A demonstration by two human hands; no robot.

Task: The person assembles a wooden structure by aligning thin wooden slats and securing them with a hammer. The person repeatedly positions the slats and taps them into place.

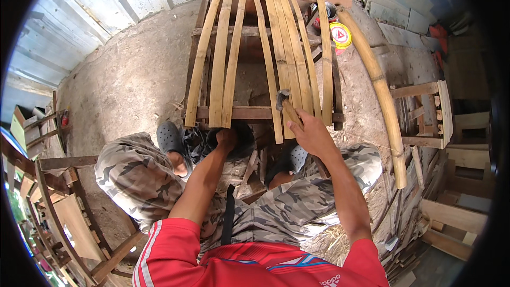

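My right hand (312,134) is closed round the wooden handle of a hammer (291,114), whose metal head lies over the near ends of the bamboo slats (289,48). These slats run lengthwise across a low wooden frame (249,112), some side by side, others with gaps between. My left hand (227,139) reaches down into a black plastic bag or bucket (243,141) below the frame's near edge. Its fingers are hidden there, so what they touch cannot be seen.
A long bamboo pole (378,82) lies to the right of the frame. Beside the frame's far right corner are an open can (330,11) and a yellow-rimmed lid (340,35). Wooden frames (425,114) stand at the right, with another (69,212) at the left. Corrugated metal sheeting (101,16) borders the far left.
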